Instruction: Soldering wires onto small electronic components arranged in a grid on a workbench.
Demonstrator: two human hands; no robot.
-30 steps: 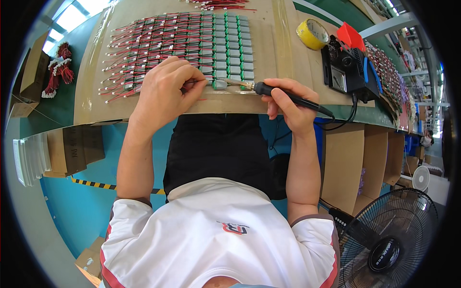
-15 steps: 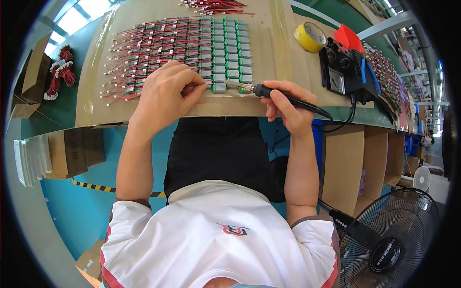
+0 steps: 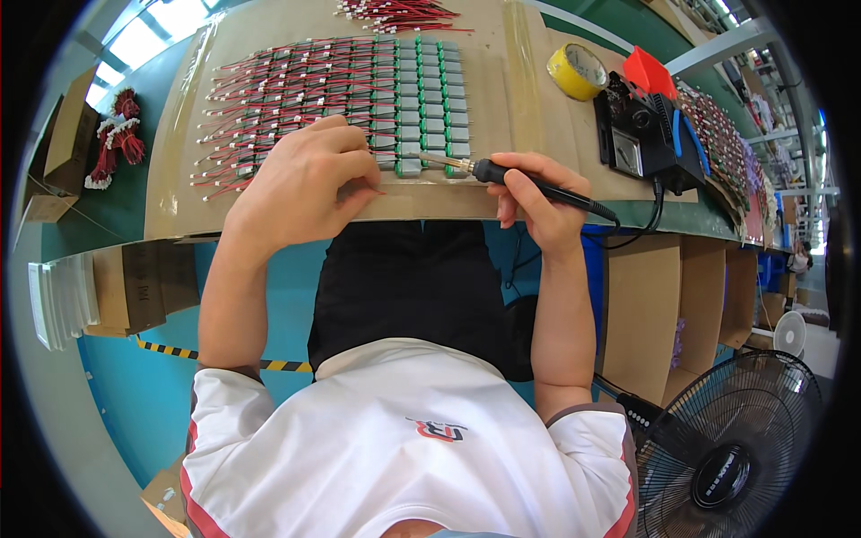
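My right hand point(image 3: 541, 197) grips the black handle of a soldering iron point(image 3: 529, 179). Its metal tip points left, over the lower end of the rows of small grey blocks with green edges point(image 3: 432, 108). My left hand point(image 3: 309, 179) is closed, thumb and fingers pinched at the near edge of the rows; what lies between them is mostly hidden, and a short bit of red wire shows by the fingertips. Red and black wire leads with white connectors point(image 3: 269, 108) fan out leftward from the blocks, partly under my left hand.
Brown cardboard point(image 3: 502, 117) covers the green bench. A yellow tape roll point(image 3: 578, 72) and a black soldering station point(image 3: 650, 134) stand at right. More red leads point(image 3: 399, 13) lie at the far edge, and bundled leads point(image 3: 117, 139) at left. A fan point(image 3: 722, 448) stands low right.
My left hand has drawn back toward me and slightly left, away from the blocks. My right hand and the soldering iron have stayed nearly still.
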